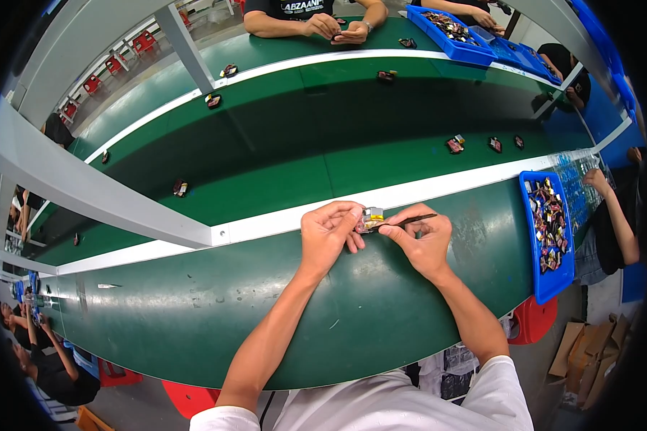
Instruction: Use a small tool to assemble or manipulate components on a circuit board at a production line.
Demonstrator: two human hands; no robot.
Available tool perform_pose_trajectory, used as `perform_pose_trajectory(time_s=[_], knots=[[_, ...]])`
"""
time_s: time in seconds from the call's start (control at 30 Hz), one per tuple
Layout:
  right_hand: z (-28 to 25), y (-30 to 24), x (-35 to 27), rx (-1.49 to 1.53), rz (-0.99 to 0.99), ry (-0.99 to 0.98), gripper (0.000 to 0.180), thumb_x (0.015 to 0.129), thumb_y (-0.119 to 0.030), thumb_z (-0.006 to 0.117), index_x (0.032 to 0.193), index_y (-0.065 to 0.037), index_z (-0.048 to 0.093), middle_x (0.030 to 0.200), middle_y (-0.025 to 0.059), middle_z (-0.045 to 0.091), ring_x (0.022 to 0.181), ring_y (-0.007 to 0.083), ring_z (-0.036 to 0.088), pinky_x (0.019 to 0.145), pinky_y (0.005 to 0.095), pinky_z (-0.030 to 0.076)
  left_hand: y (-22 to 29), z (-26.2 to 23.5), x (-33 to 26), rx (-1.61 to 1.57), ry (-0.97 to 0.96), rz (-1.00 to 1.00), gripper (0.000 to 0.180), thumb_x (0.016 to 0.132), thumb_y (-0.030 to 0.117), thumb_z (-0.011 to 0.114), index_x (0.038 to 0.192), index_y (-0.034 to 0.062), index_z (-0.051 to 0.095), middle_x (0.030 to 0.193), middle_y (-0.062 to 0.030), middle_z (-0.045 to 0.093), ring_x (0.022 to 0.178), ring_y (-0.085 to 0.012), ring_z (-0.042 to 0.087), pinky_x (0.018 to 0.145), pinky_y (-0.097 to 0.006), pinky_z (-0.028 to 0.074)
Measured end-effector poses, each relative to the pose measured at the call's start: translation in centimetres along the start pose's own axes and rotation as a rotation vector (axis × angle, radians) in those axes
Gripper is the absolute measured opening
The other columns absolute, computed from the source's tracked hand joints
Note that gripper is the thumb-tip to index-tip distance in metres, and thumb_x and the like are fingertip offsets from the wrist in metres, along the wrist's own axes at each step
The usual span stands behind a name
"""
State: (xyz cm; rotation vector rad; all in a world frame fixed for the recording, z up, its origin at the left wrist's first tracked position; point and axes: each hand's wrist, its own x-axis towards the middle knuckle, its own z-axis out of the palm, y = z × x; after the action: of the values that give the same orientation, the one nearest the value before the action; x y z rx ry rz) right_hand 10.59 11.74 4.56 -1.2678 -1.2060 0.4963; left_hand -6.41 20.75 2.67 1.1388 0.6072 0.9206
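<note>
Above the far edge of the green bench, my left hand (326, 238) pinches a small electronic assembly (373, 214) with a silver and yellow block, probably a battery pouch. The fingers cover much of its dark pinkish body. My right hand (425, 243) is closed on slender dark tweezers (423, 218). Their back end sticks out past the fingers to the right, and the front end points at the assembly. Whether the tips touch it is too small to tell. Both hands are close together.
A blue tray (546, 286) full of similar assemblies stands at the right. Beyond a white rail (266, 226), a green conveyor belt (280, 165) carries scattered assemblies. A grey post (101, 183) crosses the left. Across the belt, a co-worker's hands (338, 30) handle a small part.
</note>
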Motion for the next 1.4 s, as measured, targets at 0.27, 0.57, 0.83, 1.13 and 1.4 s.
perform_pose_trajectory(time_s=[0.27, 0.57, 0.83, 1.13, 1.4], knots=[[-0.2, -0.6, 0.3, -0.011, -0.007, -0.002, 0.012, 0.078, 0.0, 0.085, 0.081, 0.001, 0.073, 0.081, 0.0029, 0.073, 0.046, -0.0001, 0.042, 0.046, 0.0209, 0.03, 0.1, 0.0, 0.0, 0.006, 0.01, 0.0, 0.021, 0.1, 0.009, 0.064, 0.106, -0.011, 0.069, 0.079, -0.0147, 0.069, 0.054, -0.0178, 0.067, 0.043, -0.024, 0.051], [0.0, -0.3, 0.1, -0.163, -0.204, -0.045, 0.013, 0.075, -0.002, 0.086, 0.075, 0.001, 0.073, 0.085, 0.0044, 0.076, 0.042, 0.0039, 0.043, 0.044, 0.0234, 0.033, 0.0, 0.1, -0.1, 0.007, 0.008, -0.001, 0.021, 0.1, 0.008, 0.063, 0.107, -0.0106, 0.069, 0.078, -0.0143, 0.07, 0.054, -0.017, 0.067, 0.044, -0.024, 0.052], [0.1, -0.6, 0.1, -0.186, -0.219, -0.041, 0.012, 0.075, -0.001, 0.086, 0.076, 0.0, 0.074, 0.082, 0.0041, 0.076, 0.042, 0.0035, 0.043, 0.044, 0.023, 0.033, 0.0, 0.2, -0.2, 0.027, 0.011, -0.009, 0.021, 0.1, 0.008, 0.063, 0.107, -0.0105, 0.07, 0.078, -0.014, 0.07, 0.054, -0.0161, 0.066, 0.044, -0.023, 0.052], [0.2, -0.9, 0.2, -0.188, -0.208, -0.032, 0.018, 0.075, -0.001, 0.085, 0.066, 0.0, 0.07, 0.085, 0.0048, 0.077, 0.041, 0.0038, 0.042, 0.044, 0.0233, 0.033, -0.1, 0.1, -0.1, 0.036, 0.013, -0.013, 0.021, 0.1, 0.009, 0.064, 0.107, -0.01, 0.07, 0.077, -0.0131, 0.07, 0.054, -0.0161, 0.066, 0.044, -0.023, 0.051], [0.1, -0.6, 0.1, -0.181, -0.227, -0.027, 0.014, 0.075, -0.001, 0.086, 0.07, 0.0, 0.072, 0.081, 0.0043, 0.076, 0.041, 0.0043, 0.042, 0.044, 0.0238, 0.032, -0.1, 0.1, -0.1, 0.035, 0.013, -0.022, 0.02, 0.1, 0.01, 0.063, 0.106, -0.0074, 0.071, 0.078, -0.0114, 0.07, 0.055, -0.0134, 0.065, 0.046, -0.023, 0.049]])
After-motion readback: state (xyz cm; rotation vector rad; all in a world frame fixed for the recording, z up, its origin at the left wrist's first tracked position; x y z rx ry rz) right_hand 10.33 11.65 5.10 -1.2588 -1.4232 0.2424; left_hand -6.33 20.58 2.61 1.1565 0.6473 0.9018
